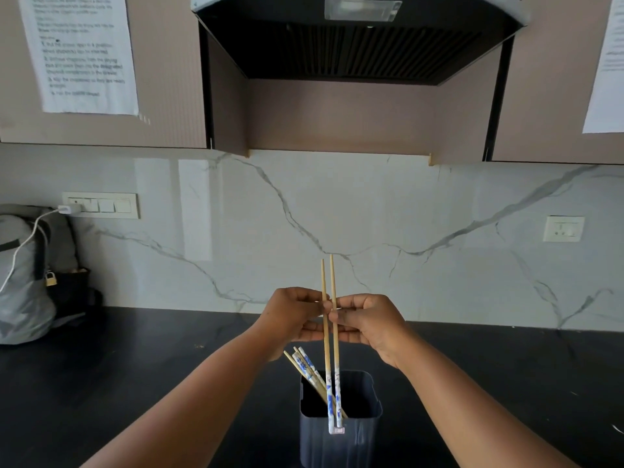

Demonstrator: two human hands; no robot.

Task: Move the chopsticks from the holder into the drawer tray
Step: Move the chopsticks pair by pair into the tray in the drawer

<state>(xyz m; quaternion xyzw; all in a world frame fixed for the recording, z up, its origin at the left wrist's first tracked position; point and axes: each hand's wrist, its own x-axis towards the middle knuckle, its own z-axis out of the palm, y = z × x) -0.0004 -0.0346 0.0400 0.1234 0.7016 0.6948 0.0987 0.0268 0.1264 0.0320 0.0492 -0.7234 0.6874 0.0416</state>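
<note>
Both hands are up in front of the wall, above the dark pot. The left hand [293, 314] and the right hand [366, 324] meet in the middle, and together they pinch a pair of chopsticks [330, 336]. The fingers of each hand curl around the two sticks near their middle. The two sticks stand almost straight up, side by side, with a small gap between them. Their thin wooden tips point up past the hands. Their lower ends are white with blue marks, and a small paper band joins them at the bottom. These ends hang in front of the holder [351, 434], about level with its near rim. I cannot tell if they touch it.

The holder is a dark, square pot that stands on the black worktop [135, 373], just below the hands. More chopsticks [305, 368] are inside it. They lean to the left, and their tops stick out over the rim. No drawer tray shows in this view.

Behind the worktop is a white wall with grey lines like marble. A grey bag [23, 275] with a small padlock sits at the far left. A white charger [69, 208] is plugged in above it. A black cooker hood [358, 38] hangs overhead, and paper sheets [79, 52] are stuck on the cupboards.
</note>
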